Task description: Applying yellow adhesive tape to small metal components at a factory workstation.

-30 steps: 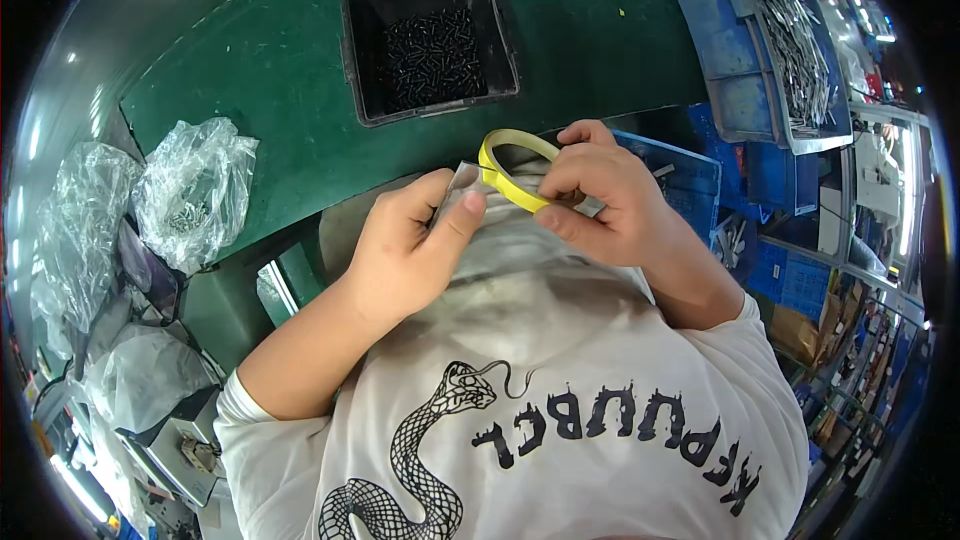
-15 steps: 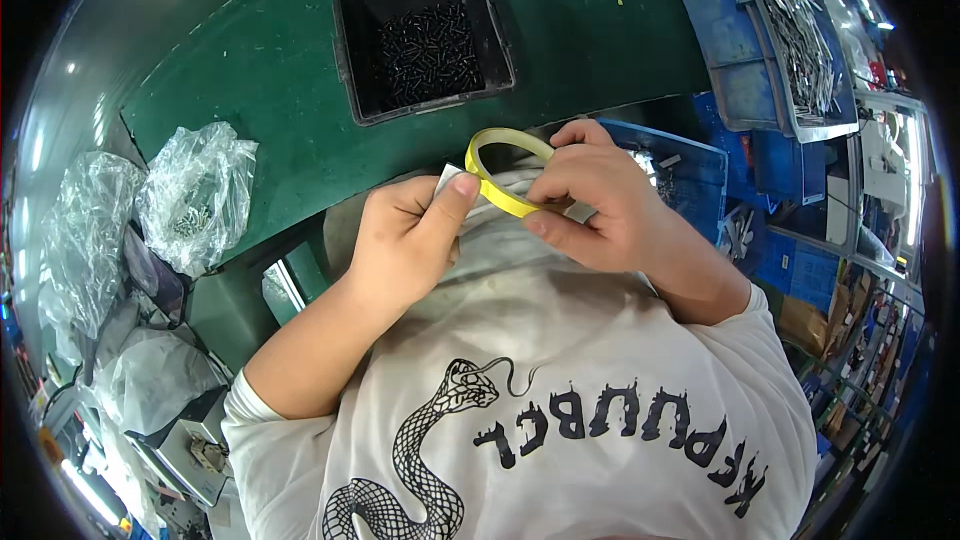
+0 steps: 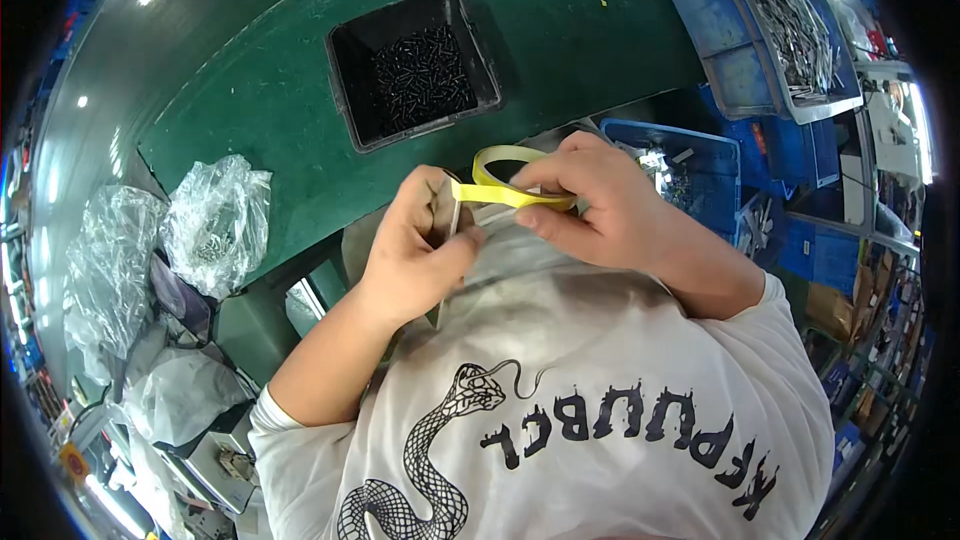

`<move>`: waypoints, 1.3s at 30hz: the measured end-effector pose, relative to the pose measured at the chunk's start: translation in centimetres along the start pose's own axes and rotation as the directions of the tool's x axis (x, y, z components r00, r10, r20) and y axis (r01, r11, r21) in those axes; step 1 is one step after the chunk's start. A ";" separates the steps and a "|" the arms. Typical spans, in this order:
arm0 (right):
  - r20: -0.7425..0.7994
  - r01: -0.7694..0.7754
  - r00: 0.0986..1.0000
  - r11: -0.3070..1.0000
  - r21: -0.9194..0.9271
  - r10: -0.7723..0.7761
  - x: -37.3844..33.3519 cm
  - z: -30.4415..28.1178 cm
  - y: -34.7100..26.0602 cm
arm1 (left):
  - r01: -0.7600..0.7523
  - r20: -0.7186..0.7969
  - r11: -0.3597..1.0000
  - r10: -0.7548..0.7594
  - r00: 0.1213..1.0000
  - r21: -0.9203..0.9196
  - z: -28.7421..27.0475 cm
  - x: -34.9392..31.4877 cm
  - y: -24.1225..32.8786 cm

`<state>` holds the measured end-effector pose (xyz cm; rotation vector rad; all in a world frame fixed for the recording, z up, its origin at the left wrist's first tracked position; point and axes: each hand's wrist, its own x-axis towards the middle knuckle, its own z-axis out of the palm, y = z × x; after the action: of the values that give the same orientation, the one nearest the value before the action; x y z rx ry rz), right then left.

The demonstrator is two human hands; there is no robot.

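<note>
A roll of yellow tape point(image 3: 490, 166) is gripped at its right side by my right hand point(image 3: 595, 202), thumb below and fingers above. From the roll a short stretch of tape runs left to a thin white piece point(image 3: 456, 214), seen nearly edge-on. My left hand point(image 3: 420, 245) is closed round that white piece, with its thumb near the lower part. The tape's left end lies at the top of the piece, by my left fingers. Both hands are held in front of my shirt, just off the green table's near edge.
On the green table point(image 3: 270, 70) stands a black bin point(image 3: 345, 105) of small dark parts. Clear plastic bags point(image 3: 225, 210) lie at the left. A blue crate point(image 3: 715, 155) with small pieces sits at the right, and a larger bin point(image 3: 745, 70) of metal strips stands at the far right.
The white piece has turned from showing a flat face to nearly edge-on. A stretch of yellow tape now spans from the roll to it. My left fingers have shifted upward. The whole view has shifted slightly.
</note>
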<state>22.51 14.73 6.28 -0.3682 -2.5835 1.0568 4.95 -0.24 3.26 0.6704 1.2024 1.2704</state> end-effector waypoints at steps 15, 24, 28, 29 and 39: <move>0.002 0.276 0.959 0.932 -0.235 -0.284 0.0 -0.5 0.7 | -0.132 -0.168 0.991 0.135 0.976 0.029 0.2 0.7 -1.6; 0.035 0.279 0.959 0.908 -0.311 -0.283 -0.1 -0.4 0.8 | -0.066 -0.160 0.997 0.070 0.985 0.027 0.3 0.6 -1.1; 0.048 0.266 0.963 0.910 -0.317 -0.265 -0.1 -0.4 0.7 | -0.047 -0.170 0.999 0.044 0.984 -0.014 0.2 0.6 -0.9; 0.051 0.264 0.964 0.913 -0.311 -0.262 -0.1 -0.4 0.7 | -0.027 -0.180 1.000 0.024 0.983 -0.015 0.3 0.6 -0.6; 0.036 0.275 0.960 0.914 -0.298 -0.277 0.0 -0.1 0.3 | -0.158 -0.306 0.944 0.248 0.919 0.290 0.3 0.7 -1.6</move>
<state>22.56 15.03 6.14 -0.0690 -2.6901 0.5644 5.69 0.10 1.68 0.8071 1.6383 1.4576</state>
